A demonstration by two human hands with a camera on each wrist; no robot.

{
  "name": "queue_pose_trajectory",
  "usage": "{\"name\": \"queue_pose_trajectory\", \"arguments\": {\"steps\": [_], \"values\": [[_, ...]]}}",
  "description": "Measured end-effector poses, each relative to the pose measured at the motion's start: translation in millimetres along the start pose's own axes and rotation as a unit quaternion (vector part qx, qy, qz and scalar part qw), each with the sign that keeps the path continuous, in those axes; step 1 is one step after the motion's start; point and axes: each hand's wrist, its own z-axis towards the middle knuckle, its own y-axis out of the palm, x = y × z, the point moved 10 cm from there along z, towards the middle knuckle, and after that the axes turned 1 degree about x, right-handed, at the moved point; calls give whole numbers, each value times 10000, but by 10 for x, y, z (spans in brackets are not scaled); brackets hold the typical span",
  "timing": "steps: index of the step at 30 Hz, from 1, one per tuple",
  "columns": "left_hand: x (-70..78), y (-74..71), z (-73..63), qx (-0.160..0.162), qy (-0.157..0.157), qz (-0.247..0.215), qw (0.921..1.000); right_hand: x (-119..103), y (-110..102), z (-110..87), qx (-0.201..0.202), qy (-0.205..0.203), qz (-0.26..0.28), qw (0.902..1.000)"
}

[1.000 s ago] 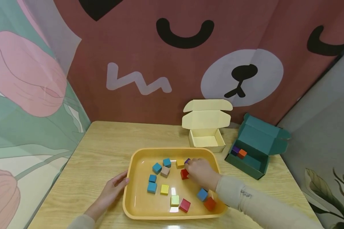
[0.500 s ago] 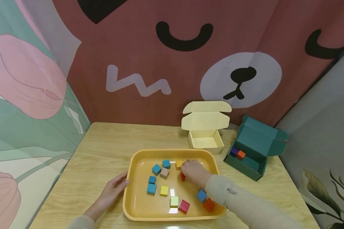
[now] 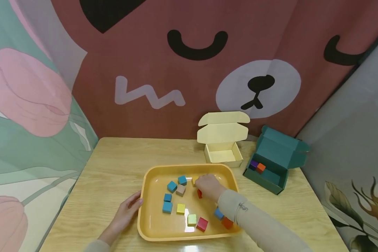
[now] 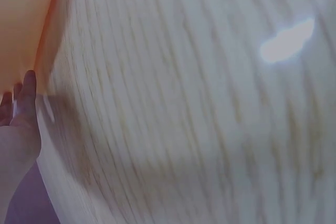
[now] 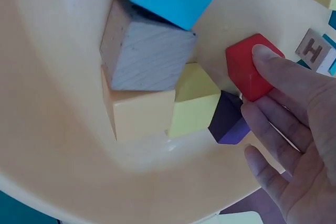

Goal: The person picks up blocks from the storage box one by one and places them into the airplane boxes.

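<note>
A yellow tray [image 3: 144, 224] holds several coloured blocks. At its left rim my left hand [image 3: 124, 213] rests with fairly straight fingers touching the outer side; the left wrist view catches this hand [image 4: 21, 124] at its edge. My right hand [image 3: 210, 185] reaches into the far middle of the tray. In the right wrist view the thumb lies on a red block [image 5: 249, 69], index finger at its other side, pinching it. Next to the fingertips sits a purple block [image 5: 228, 121], then a yellow block [image 5: 194, 98], a peach block [image 5: 142, 114] and a greyish wooden block [image 5: 149, 51].
Behind the tray stands an open cream box [image 3: 223, 154]. An open teal box [image 3: 277, 148] at the right holds a purple block [image 3: 253, 165] and an orange block [image 3: 260, 168]. Blue blocks [image 3: 167, 207] lie in the tray's left half. A printed curtain [image 3: 138, 122] hangs behind the table.
My right hand has shifted slightly left within the tray, covering the purple block and more of the red and yellow blocks. The left hand stays at the rim. The head view has tilted slightly.
</note>
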Motion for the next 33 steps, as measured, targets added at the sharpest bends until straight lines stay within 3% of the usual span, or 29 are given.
{"name": "queue_pose_trajectory", "arguments": {"steps": [6, 15, 19, 24, 33], "values": [[-34, 25, 32, 2, -96, 91, 9999, 43, 60, -19, 38, 72, -162, 9998], [-1, -82, 81, 81, -112, 456, 9989, 41, -20, 6, 666, 59, -164, 9976], [-1, -73, 64, 94, -131, 477, 9987, 93, 22, -5, 338, 203, 73, 9992], [24, 12, 26, 89, -69, 438, 9990, 223, 84, -106, -200, 668, 672, 9953], [10, 25, -40, 161, -239, 394, 9988, 324, -180, -281, -160, 816, 1719, 9816]]}}
